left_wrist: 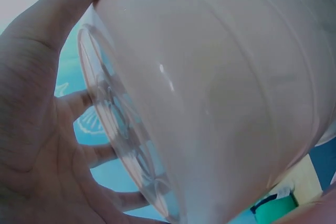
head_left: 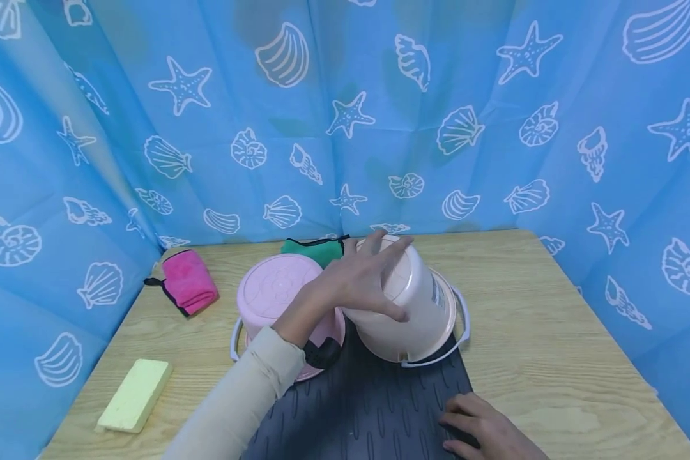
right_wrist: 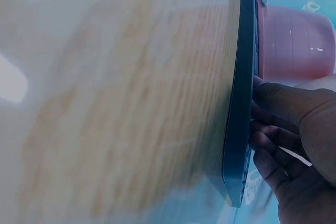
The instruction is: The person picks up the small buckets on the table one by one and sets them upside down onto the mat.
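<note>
My left hand (head_left: 359, 281) spans the base of an upside-down cream bucket (head_left: 422, 313). In the left wrist view its thumb lies on the bucket's side wall (left_wrist: 210, 87), while the fingers spread over the bottom. The bucket leans, mouth down and toward the right, over the black ridged mat (head_left: 368, 409); its white handle (head_left: 464, 322) hangs around the rim. My right hand (head_left: 477, 425) rests at the mat's right edge with loosely bent fingers. In the right wrist view those fingertips touch the mat's surface. A pink bucket (head_left: 273, 287) stands upside down left of the cream one, partly behind my left forearm.
A folded pink cloth (head_left: 190, 281) lies on the wooden table (head_left: 529, 306) at the back left. Nearer the front left is a pale yellow sponge block (head_left: 135, 393). Behind the buckets shows a green cloth (head_left: 316, 251). A blue shell-patterned curtain (head_left: 351, 160) surrounds the table.
</note>
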Demonstrator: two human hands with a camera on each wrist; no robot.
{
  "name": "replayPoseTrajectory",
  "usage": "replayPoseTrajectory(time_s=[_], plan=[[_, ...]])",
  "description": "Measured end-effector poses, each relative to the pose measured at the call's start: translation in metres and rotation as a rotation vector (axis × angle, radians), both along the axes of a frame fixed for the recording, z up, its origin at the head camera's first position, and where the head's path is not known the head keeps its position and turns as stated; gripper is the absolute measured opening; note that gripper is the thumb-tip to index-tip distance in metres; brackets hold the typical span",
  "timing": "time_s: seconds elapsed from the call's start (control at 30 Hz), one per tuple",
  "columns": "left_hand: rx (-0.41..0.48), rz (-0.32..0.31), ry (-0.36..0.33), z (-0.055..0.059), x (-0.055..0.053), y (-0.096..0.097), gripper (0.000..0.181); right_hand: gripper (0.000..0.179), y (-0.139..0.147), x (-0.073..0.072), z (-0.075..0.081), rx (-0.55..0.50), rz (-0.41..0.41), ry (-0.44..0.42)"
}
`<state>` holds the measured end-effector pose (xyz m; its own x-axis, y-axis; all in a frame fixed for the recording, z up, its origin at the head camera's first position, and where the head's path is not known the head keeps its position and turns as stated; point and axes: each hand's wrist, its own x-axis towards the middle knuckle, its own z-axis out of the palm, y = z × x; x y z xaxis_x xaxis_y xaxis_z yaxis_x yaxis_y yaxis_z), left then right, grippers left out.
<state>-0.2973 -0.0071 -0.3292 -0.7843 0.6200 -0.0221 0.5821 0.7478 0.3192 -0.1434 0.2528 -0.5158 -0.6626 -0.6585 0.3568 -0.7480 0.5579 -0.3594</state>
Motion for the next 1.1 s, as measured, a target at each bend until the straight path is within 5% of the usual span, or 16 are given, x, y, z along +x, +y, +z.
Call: replayPoseTrajectory(time_s=[0.3,1.1], plan=[[-0.119,0.008,-0.047,0.007,-0.001,0.007,0.118,0.024,0.001,-0.002,-0.003,-0.013,0.048,0.041],[-0.212,0.03,-0.094,0.004,-0.011,0.04,0.117,0.021,0.001,-0.005,-0.004,-0.072,0.071,0.112]])
